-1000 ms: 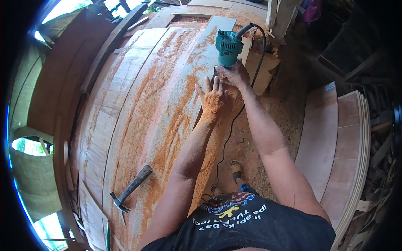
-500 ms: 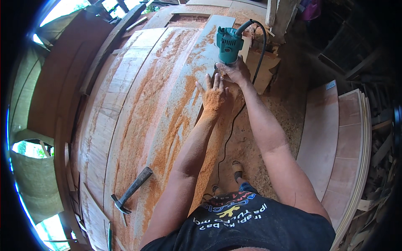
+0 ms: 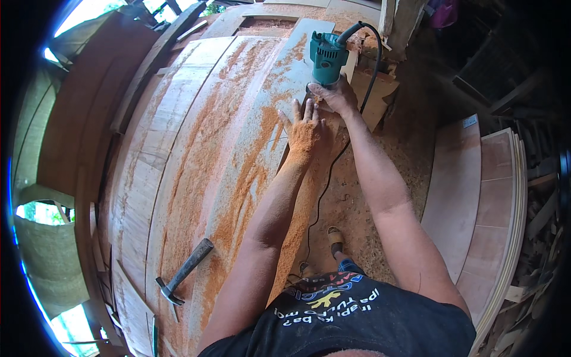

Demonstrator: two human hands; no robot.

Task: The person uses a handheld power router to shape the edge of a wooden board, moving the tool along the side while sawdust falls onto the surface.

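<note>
A teal trim router (image 3: 328, 58) with a black cord stands upright near the far right edge of a long pale board (image 3: 245, 143). My right hand (image 3: 338, 97) is wrapped round its lower part. Close beside it, my left hand (image 3: 305, 132) lies with fingers spread on the board's edge, its back coated in orange sawdust. What is under the left palm is hidden. A claw hammer (image 3: 189, 266) with a dark handle rests on the boards left of my left forearm.
Orange sawdust covers much of the wide plank bench (image 3: 178, 160). The router's cord (image 3: 324, 189) hangs down to the dirt floor (image 3: 357, 196). Curved plywood sheets (image 3: 455, 178) lean at the right, beside stacked scrap wood (image 3: 544, 238). A wooden post (image 3: 401, 30) stands at the far right.
My right hand and the router have shifted slightly farther away along the board. The left hand has edged forward too, still spread. The hammer stays where it lay.
</note>
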